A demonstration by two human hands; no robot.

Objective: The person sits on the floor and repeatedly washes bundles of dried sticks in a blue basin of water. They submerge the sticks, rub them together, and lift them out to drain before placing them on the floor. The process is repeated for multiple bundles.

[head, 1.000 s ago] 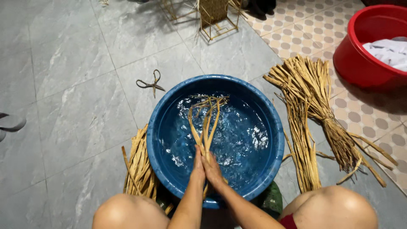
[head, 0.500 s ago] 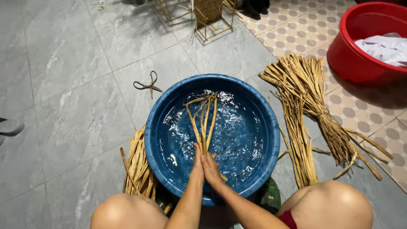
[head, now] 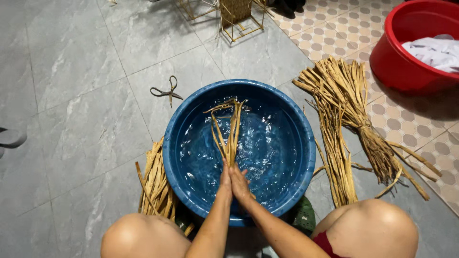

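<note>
A round blue basin (head: 191, 119) full of water stands on the floor between my knees. My left hand (head: 225, 177) and my right hand (head: 240, 184) are pressed together over the near part of the water. Between them they grip the near ends of a small bunch of tan plant strips (head: 230, 126). The strips stretch away from me across the water, and their far tips bend near the basin's far rim.
A pile of tan strips (head: 155, 184) lies left of the basin, a larger tied bundle (head: 351, 114) right of it. Scissors (head: 167, 91) lie on the grey tiles beyond. A red tub (head: 399, 57) holding white cloth stands far right. A wire frame (head: 234, 16) stands at the top.
The view has shifted slightly. My hands stay clasped on the strips over the water, and the water's ripples have changed.
</note>
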